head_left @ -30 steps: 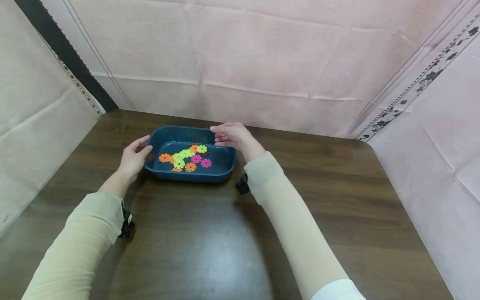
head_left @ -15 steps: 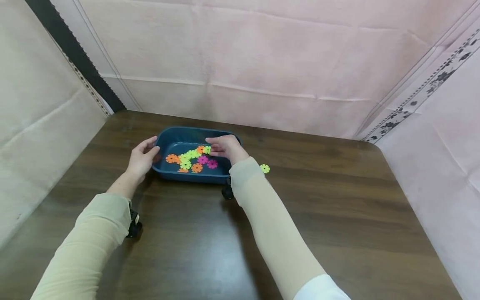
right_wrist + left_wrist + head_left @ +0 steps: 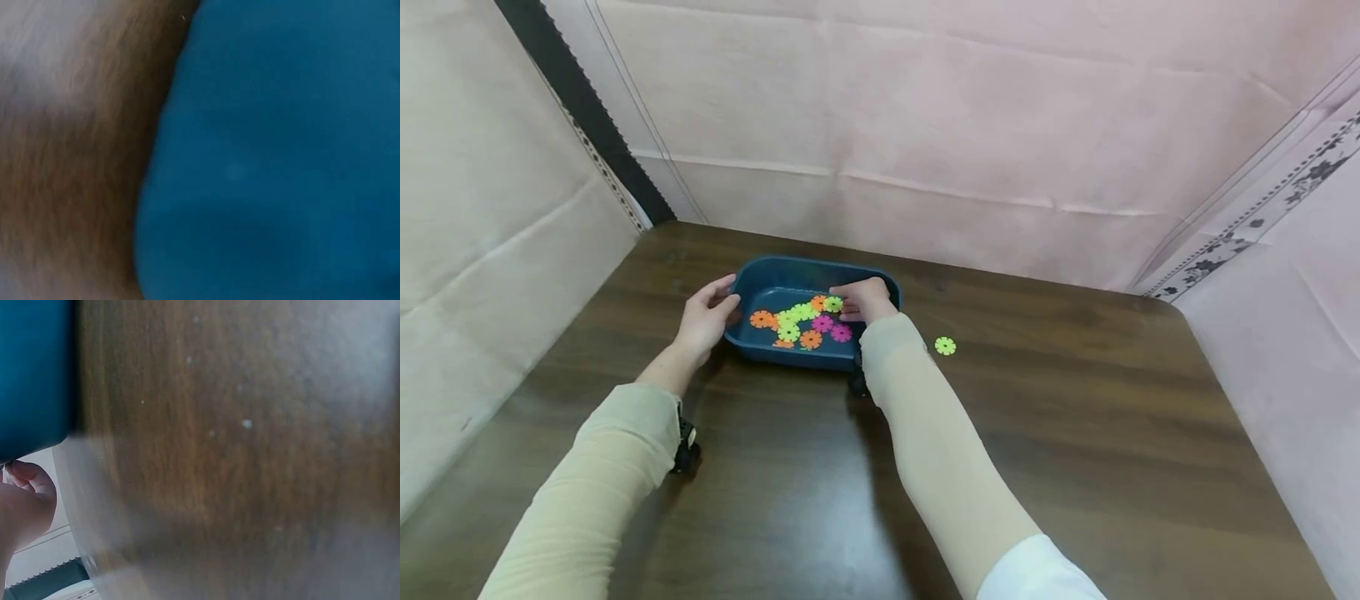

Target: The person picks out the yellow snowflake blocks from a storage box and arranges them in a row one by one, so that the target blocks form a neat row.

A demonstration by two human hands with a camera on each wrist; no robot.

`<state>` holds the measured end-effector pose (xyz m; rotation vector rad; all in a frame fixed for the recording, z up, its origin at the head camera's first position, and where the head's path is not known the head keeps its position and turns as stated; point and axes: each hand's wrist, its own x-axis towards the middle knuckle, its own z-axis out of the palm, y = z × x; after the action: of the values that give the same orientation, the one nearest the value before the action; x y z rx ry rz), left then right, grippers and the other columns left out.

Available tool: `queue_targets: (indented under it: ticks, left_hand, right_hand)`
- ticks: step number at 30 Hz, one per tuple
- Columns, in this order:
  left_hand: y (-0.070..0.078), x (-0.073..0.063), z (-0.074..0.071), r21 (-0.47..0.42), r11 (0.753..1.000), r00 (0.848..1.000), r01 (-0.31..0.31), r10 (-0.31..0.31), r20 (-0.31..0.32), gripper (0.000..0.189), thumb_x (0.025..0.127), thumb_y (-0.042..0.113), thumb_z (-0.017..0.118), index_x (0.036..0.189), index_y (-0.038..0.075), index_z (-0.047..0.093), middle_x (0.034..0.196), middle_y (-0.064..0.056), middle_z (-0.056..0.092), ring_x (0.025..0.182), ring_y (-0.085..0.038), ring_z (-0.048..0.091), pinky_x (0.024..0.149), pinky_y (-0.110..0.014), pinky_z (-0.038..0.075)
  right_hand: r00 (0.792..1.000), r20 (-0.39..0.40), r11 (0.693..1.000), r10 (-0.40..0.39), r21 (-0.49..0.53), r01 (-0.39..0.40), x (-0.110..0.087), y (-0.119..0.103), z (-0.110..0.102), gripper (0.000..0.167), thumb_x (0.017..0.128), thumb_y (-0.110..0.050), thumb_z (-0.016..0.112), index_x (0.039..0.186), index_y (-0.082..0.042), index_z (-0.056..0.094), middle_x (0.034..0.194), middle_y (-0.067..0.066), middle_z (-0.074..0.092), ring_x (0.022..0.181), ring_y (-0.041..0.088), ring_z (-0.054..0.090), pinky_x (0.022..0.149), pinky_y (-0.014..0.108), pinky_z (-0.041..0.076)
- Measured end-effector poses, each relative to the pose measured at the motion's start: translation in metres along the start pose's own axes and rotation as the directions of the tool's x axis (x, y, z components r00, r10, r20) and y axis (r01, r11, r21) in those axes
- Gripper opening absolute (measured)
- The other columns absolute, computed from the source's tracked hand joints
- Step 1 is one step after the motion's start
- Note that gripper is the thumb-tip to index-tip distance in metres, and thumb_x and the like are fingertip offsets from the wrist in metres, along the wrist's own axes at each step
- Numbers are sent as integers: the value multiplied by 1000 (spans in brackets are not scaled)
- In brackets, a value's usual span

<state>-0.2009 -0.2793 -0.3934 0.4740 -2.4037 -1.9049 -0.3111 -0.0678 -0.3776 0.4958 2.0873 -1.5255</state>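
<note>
A dark blue plastic tray (image 3: 775, 354) lies on the table, holding several small notched discs in lime, orange and pink. My left hand (image 3: 702, 321) holds the tray's left end, its thumb in front and fingers along the rim. In the left wrist view that hand (image 3: 28, 500) shows at the corner of the tray (image 3: 34, 369). Over the tray's right end is my right hand (image 3: 867, 300), fingers pointing left, right beside a lime disc (image 3: 833, 304). A pink disc (image 3: 841, 333) lies just below those fingers. The right wrist view shows only the tray's blue wall (image 3: 262, 137) and table.
A single lime disc (image 3: 945, 346) lies on the brown wooden table (image 3: 1075, 417), right of the tray. Pale cloth (image 3: 940, 108) hangs behind the table and at both sides.
My right hand has come left and down into the tray's right end. The lime disc on the table has come into sight from behind that arm. My left hand stays at the tray.
</note>
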Motion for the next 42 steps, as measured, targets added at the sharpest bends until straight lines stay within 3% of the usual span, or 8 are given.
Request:
queue_targets:
  ticks: [4,10,14,17,25,32,37,42]
  left_hand:
    - [0,0,2,4,1000,1000,-5,5,-2,49,101,20,38,148,12,27,143,-19,33,123,-34,44,107,-43,40]
    - [-1,1,1,-7,1000,1000,-10,10,-4,49,101,19,39,148,13,28,141,-20,34,125,-33,43,107,-43,40]
    - [-1,1,0,-1,1000,1000,-13,13,-10,48,101,19,39,148,12,28,140,-20,34,125,-33,43,107,-43,40]
    - [0,1,0,9,1000,1000,-10,10,-3,48,101,19,39,148,12,28,140,-19,34,126,-33,43,107,-44,40]
    - [0,2,-1,7,1000,1000,-6,6,-10,48,101,17,40,147,12,29,141,-18,35,127,-33,43,106,-43,41]
    - [0,2,-1,4,1000,1000,-1,1,-6,48,101,20,40,147,13,29,141,-18,34,127,-33,43,107,-43,41]
    - [1,2,-2,1,1000,1000,6,-6,5,49,101,21,39,148,14,27,142,-19,33,128,-33,42,108,-43,39]
    - [0,3,-3,-11,1000,1000,17,-17,7,49,101,20,39,148,15,26,143,-19,32,130,-34,40,108,-43,39]
  right_hand:
    - [1000,-16,994,-2,-105,1,7,5,3,44,80,-26,74,114,-3,59,98,12,68,79,20,69,73,29,58]
    - [992,-10,949,-122,-295,114,-4,6,5,38,81,-26,74,108,-3,60,84,8,58,72,19,61,74,28,58]
    - [985,17,900,-172,-403,164,-14,4,7,42,80,-25,74,113,-4,61,92,8,60,76,19,57,76,29,57]
    - [984,15,885,-177,-434,166,-17,4,8,45,79,-23,76,116,-5,61,101,9,62,81,20,56,78,30,56]
    - [994,5,919,-107,-381,101,-6,2,10,36,81,-22,74,109,-4,61,87,7,59,74,18,58,76,26,57]
    - [999,45,987,0,-160,7,15,1,7,26,83,-17,71,104,-2,66,98,10,68,81,19,65,83,30,57]
    - [992,125,997,32,-81,-22,5,-1,-4,31,87,-15,67,114,-2,63,112,13,66,95,21,66,89,30,54]
    - [988,143,998,52,-45,-46,-1,-3,-11,32,86,-14,67,116,-2,62,103,12,66,77,17,67,80,26,57]
